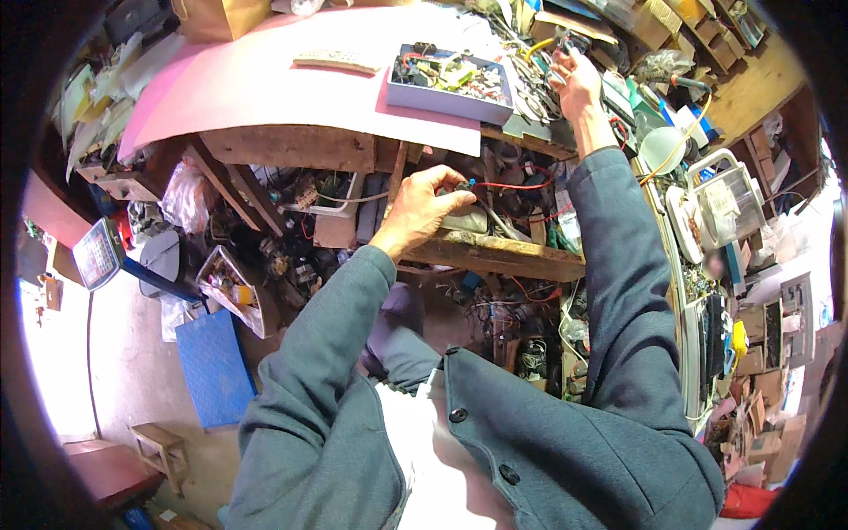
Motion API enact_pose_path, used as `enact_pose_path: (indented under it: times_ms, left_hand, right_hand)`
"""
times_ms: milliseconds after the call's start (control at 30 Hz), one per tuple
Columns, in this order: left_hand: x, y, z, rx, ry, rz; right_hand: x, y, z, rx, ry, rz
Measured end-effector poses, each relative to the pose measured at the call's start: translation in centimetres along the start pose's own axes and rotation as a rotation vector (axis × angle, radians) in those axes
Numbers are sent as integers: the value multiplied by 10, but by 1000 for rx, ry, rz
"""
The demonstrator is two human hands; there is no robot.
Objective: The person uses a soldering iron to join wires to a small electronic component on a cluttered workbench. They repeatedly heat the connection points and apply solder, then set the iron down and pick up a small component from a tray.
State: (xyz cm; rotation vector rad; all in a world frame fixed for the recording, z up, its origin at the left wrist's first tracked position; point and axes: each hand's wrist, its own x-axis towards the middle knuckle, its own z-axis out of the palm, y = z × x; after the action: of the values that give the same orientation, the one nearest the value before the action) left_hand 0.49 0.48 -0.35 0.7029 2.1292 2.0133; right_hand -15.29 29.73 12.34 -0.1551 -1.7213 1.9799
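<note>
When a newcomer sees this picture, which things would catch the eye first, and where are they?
Probably the large pink sheet first, spread across the upper left, with the open blue-grey tray of small mixed parts at its right end. Next come the left hand near the centre, beside a red wire, and the right hand stretched out at upper right. The bright blue platform at lower left also stands out.

A dark slate-grey jacket (565, 442) with round black buttons (458, 414) is worn open over a white shirt (442, 459). Its sleeves (620, 256) are long; the trousers (399, 349) look greyish purple.
</note>
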Motion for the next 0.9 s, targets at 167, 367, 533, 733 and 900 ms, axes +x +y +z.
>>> enact_pose_path:
  times_ms: [167,367,533,733,900]
  left_hand:
    - [1,-4,-3,61,-13,7]
    - [6,-12,-1,-51,-61,31]
    - [4,-9,0,-214,-127,-54]
    - [0,-2,-1,-268,-145,-50]
    - [0,-4,-1,-310,-146,-54]
  right_hand:
    - [-30,-35,-3,480,-165,-4]
    - [-140,-32,-33,546,-446,-12]
    - [-226,12,-42,242,-502,195]
    - [-273,31,-34,-642,-484,-78]
    - [-275,27,-28,-797,-513,-290]
